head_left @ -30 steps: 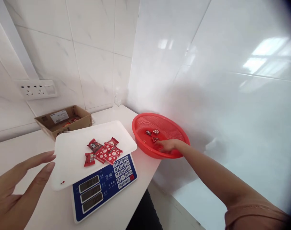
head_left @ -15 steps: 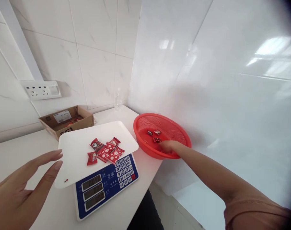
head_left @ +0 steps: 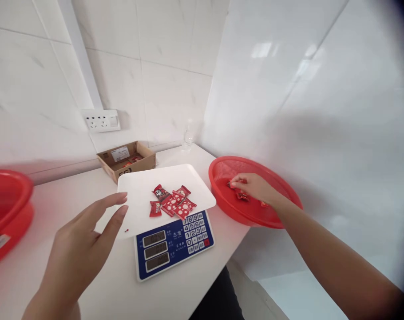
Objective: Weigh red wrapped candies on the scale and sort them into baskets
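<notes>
My right hand (head_left: 251, 186) reaches into a red plastic basket (head_left: 282, 209) at the counter's right end and pinches a small red wrapped candy at its fingertips. A few more red candies (head_left: 242, 196) lie in the basket under the hand. My left hand (head_left: 85, 240) hovers open, fingers together and stretched, just left of the white tray (head_left: 138, 213) of a blue electronic scale (head_left: 175, 246). Several red candy packets (head_left: 172, 203) lie in a small heap on the tray.
An open cardboard box (head_left: 127, 160) stands at the back by the tiled wall, under a wall socket (head_left: 101, 120). Stacked red basins (head_left: 5, 209) sit at the far left. A small clear bottle (head_left: 188, 138) stands in the corner. The counter edge drops off just right of the scale.
The view has swung left, bringing the red basins into sight. My right hand has lifted from the basket floor with a candy pinched in its fingers. My left hand has stayed open by the tray.
</notes>
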`<state>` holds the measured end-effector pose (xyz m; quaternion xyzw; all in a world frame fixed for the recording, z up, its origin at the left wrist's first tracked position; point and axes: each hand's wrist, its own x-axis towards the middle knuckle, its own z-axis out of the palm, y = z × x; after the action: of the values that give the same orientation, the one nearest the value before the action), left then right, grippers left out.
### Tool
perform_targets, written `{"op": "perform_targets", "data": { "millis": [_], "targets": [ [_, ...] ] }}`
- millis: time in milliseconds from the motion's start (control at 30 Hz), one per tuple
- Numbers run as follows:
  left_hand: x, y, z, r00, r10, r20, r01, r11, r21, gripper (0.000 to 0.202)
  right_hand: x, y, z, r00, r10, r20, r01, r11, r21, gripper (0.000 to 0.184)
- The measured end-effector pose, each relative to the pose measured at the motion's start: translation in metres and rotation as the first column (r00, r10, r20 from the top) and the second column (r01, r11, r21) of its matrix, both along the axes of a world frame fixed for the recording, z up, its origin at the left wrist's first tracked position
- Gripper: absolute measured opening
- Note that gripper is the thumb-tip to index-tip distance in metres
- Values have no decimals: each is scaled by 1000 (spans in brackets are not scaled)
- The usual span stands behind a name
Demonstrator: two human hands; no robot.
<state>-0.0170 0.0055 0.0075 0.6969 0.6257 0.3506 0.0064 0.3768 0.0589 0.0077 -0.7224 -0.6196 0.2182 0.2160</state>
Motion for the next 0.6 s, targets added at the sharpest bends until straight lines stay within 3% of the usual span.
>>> {"op": "perform_targets", "data": {
  "millis": [133,300,433,600],
  "targets": [
    [7,-5,7,999,-18,50,18,1000,16,25,-52,-9,6,927,238,-291,-221,971,92,31],
    [9,-9,6,996,-44,79,37,996,86,22,-119,-1,-21,843,410,-349,-356,910,212,26],
    [8,-10,7,996,-11,92,-2,990,143,20,-142,2,-25,858,434,-276,-346,883,317,29],
    [4,-8,9,998,7,60,-17,984,176,20,-127,-25,-20,943,292,-161,-152,806,572,23]
  ]
}}
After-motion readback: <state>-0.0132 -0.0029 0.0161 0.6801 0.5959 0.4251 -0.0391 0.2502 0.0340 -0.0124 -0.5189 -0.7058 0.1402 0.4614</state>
